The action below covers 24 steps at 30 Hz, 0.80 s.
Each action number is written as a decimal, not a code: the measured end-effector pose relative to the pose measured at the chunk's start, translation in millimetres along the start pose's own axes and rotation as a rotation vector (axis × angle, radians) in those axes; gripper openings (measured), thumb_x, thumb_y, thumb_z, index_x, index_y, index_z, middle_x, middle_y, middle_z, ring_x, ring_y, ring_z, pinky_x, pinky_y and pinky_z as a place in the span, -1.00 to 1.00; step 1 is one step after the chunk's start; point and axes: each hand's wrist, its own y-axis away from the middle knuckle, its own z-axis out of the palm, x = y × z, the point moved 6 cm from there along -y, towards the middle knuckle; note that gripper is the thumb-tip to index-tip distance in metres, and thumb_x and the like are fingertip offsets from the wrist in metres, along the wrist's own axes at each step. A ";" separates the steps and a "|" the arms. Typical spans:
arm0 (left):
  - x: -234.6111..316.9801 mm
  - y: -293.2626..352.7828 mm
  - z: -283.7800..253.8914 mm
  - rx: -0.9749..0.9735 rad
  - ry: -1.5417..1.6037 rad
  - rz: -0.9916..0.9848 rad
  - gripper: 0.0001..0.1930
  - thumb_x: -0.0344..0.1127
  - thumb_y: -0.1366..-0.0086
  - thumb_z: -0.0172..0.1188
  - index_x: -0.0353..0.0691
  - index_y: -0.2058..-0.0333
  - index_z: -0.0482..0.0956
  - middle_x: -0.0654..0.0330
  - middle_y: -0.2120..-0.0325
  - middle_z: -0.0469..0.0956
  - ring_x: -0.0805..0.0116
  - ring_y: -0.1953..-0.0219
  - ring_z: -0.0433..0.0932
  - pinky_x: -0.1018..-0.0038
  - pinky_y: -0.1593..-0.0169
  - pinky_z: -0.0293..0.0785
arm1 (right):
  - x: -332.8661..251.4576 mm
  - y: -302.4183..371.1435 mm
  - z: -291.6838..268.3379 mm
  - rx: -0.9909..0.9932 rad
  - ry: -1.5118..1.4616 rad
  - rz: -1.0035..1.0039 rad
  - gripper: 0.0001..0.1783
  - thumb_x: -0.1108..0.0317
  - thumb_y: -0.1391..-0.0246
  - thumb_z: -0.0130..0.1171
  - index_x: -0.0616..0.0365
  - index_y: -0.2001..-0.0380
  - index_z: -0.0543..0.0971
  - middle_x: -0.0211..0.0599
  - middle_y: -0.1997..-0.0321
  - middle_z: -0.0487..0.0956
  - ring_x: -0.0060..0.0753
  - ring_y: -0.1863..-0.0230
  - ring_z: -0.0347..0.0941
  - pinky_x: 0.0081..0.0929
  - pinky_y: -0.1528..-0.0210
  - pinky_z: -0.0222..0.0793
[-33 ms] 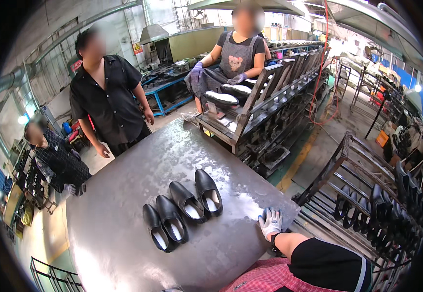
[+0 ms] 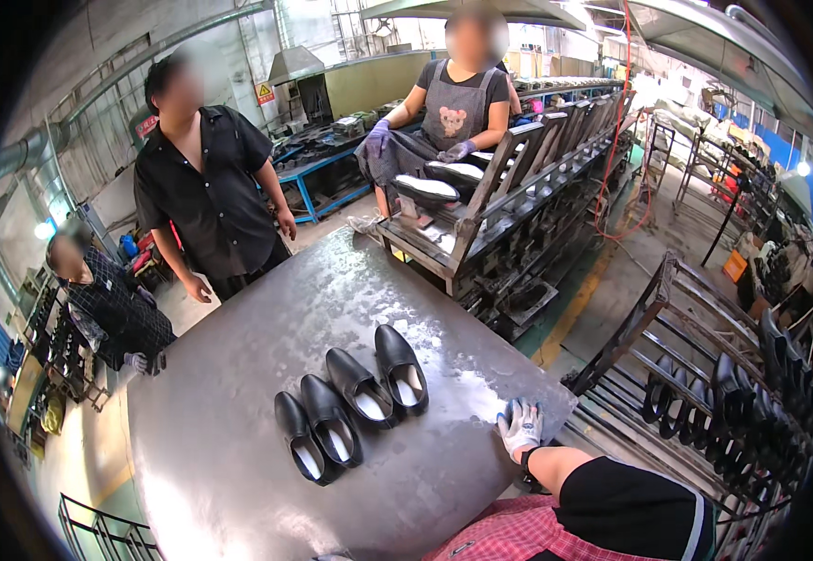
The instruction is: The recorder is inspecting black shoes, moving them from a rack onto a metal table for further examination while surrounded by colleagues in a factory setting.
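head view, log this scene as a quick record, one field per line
left hand: not in view
right hand: gloved, resting on the table at its right edge, no shoe in its grip
shoes: four, black, pale inside, in a slanting row on the table, toes away from the wearer
rack: right of the table, dark shoes on it
people: person in black shirt beyond the table; person in apron farther back; person in checked clothing at far left

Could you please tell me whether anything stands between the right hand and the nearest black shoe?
Nothing visible does: only metal tabletop lies between the gloved right hand, near the tabletop's right edge, and the nearest black shoe, rightmost of the four.
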 end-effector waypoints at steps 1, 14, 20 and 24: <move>-0.4 0.2 0.7 -0.001 0.005 -0.004 -0.51 -0.07 -0.54 -0.16 -0.24 -0.24 0.48 -0.11 -0.31 0.42 -0.15 -0.33 0.38 -0.07 -0.33 0.31 | 0.0 0.0 0.1 0.000 -0.002 0.002 -0.23 -0.20 -0.33 -0.03 0.16 -0.36 0.42 -0.06 -0.48 0.34 0.00 -0.51 0.18 0.05 -0.63 -0.23; -4.8 -5.3 14.2 -0.034 -0.004 0.006 -0.49 -0.04 -0.51 -0.10 -0.23 -0.25 0.46 -0.11 -0.34 0.38 -0.16 -0.36 0.34 -0.06 -0.36 0.27 | -0.5 0.9 -1.4 0.011 -0.003 -0.002 -0.23 -0.20 -0.33 -0.04 0.18 -0.34 0.44 -0.05 -0.47 0.36 0.01 -0.50 0.20 0.03 -0.64 -0.28; -3.9 -3.0 7.2 -0.037 0.049 -0.035 -0.50 -0.03 -0.51 -0.09 -0.21 -0.24 0.46 -0.11 -0.33 0.39 -0.17 -0.34 0.36 -0.07 -0.35 0.29 | -0.9 1.3 -1.7 0.015 -0.020 -0.004 -0.24 -0.19 -0.33 -0.04 0.18 -0.34 0.44 -0.05 -0.47 0.36 0.01 -0.50 0.20 0.04 -0.64 -0.28; -5.0 -2.6 8.1 -0.025 0.056 -0.034 -0.50 -0.04 -0.51 -0.10 -0.22 -0.24 0.45 -0.11 -0.32 0.40 -0.18 -0.33 0.36 -0.08 -0.34 0.30 | -1.1 1.4 -3.3 0.029 -0.028 -0.009 -0.25 -0.19 -0.33 -0.02 0.18 -0.32 0.45 -0.05 -0.46 0.36 0.01 -0.49 0.19 0.07 -0.63 -0.27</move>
